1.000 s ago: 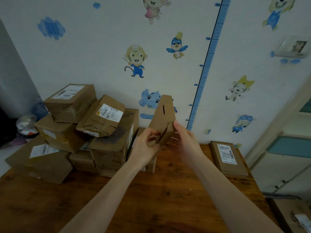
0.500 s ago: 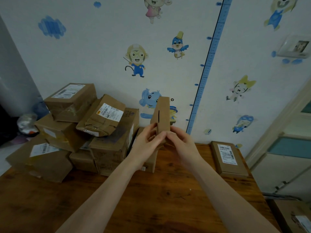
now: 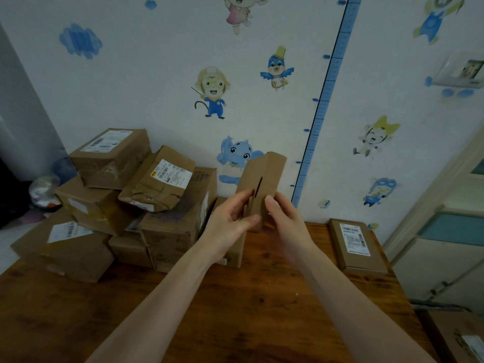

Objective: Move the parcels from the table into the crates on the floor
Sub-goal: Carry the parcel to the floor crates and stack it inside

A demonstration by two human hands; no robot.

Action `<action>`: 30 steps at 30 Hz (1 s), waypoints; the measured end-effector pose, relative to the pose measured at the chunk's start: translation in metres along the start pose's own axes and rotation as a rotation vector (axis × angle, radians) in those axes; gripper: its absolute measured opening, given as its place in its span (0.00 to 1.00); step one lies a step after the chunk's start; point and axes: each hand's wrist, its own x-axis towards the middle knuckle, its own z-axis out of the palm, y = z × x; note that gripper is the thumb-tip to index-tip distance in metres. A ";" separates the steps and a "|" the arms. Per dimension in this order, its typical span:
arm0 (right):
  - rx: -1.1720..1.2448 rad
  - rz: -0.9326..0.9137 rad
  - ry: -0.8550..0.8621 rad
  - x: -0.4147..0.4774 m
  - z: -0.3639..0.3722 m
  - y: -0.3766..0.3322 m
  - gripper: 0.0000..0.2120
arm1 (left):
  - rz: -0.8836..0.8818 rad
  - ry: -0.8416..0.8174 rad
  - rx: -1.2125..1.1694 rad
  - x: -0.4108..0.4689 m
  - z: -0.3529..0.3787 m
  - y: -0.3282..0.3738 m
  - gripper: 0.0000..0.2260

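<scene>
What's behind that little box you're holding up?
The wall, with a blue elephant sticker whose right side the box covers. The left hand and right hand grip its lower end and hide what lies behind that.

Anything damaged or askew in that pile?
Yes: the crumpled parcel on top of the stack lies tilted, its wrapping creased and dented. The held box, gripped by left hand and right hand, shows a dark slit.
</scene>
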 end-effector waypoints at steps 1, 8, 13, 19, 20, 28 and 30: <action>-0.019 -0.012 0.001 -0.001 -0.001 0.000 0.14 | 0.003 0.006 0.015 0.000 0.000 0.000 0.22; -0.053 0.008 0.040 -0.003 0.000 0.002 0.11 | -0.026 0.058 0.040 0.000 0.002 -0.001 0.22; -0.125 -0.008 0.029 -0.003 -0.003 0.002 0.11 | -0.117 0.088 -0.088 0.000 0.001 0.002 0.14; -0.312 -0.008 -0.050 -0.007 0.000 0.005 0.11 | -0.263 0.114 -0.323 0.005 -0.002 0.012 0.28; -0.366 -0.011 -0.067 -0.007 0.000 0.004 0.12 | -0.283 0.131 -0.381 0.007 -0.004 0.011 0.26; -0.137 0.073 0.221 0.002 -0.004 0.009 0.15 | -0.300 0.261 -0.575 0.002 -0.032 0.000 0.12; 0.042 0.189 0.289 0.007 -0.009 0.008 0.26 | -0.307 0.293 -0.622 -0.002 -0.039 -0.006 0.11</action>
